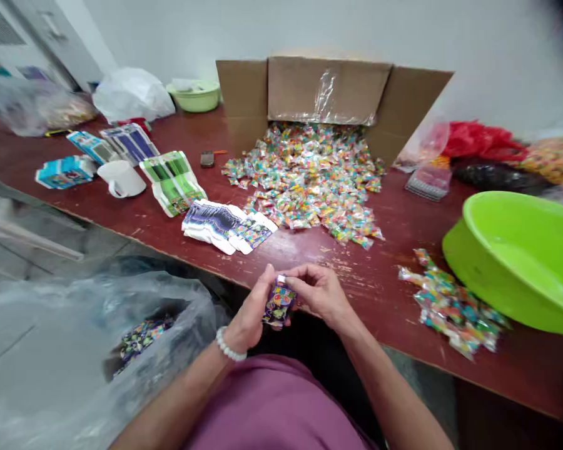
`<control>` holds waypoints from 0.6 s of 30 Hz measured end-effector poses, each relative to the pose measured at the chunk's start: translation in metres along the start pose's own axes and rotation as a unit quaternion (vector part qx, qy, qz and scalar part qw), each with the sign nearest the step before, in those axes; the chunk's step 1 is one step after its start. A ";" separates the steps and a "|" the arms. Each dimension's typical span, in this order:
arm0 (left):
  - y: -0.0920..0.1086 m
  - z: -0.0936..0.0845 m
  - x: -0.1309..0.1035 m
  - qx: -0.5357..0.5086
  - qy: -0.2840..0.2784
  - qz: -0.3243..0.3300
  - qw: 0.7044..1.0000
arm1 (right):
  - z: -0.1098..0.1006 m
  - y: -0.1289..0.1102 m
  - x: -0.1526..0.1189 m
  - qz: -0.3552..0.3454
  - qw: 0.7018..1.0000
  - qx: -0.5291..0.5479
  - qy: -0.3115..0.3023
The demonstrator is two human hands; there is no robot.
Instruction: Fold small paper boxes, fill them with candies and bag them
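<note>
A small dark, colourfully printed box (279, 302) is held upright near the table's front edge. My left hand (252, 315) grips its left side, with a white bead bracelet on the wrist. The fingers of my right hand (319, 294) pinch the white flap at its top. Just beyond my hands lies a fanned stack of flat printed cartons (216, 224). A large heap of small wrapped sweets (309, 178) spills from an open cardboard box (328, 90) at the back.
A green basin (520, 262) stands at the right beside a smaller pile of sweets (453, 303). Green cartons (172, 181) and a white mug (122, 179) are at the left. A plastic bag (169, 350) holding printed boxes (143, 337) is below the table, lower left.
</note>
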State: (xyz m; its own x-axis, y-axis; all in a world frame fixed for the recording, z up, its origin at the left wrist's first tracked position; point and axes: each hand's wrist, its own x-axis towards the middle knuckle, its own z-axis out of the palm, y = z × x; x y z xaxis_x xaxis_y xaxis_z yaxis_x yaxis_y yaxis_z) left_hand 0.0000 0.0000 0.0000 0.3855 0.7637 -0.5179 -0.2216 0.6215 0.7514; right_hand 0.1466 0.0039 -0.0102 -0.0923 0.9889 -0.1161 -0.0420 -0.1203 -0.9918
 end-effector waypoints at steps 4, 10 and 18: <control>0.004 -0.004 0.000 -0.013 0.006 -0.020 1.000 | 0.000 -0.006 -0.006 -0.013 1.000 -0.027 -0.007; 0.005 -0.012 0.002 -0.044 -0.004 -0.017 0.999 | 0.012 -0.002 -0.015 -0.171 0.980 -0.087 -0.051; 0.046 -0.083 -0.048 0.134 0.227 0.150 0.953 | -0.002 0.021 -0.007 -0.133 0.976 -0.168 0.032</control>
State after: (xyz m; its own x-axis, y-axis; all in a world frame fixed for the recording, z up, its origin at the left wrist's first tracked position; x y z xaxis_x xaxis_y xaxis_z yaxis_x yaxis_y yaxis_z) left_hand -0.1029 0.0067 0.0251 -0.0999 0.9347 -0.3411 -0.0017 0.3426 0.9395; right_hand 0.1482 -0.0056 -0.0305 -0.0600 0.9859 0.1565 0.2733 0.1670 -0.9473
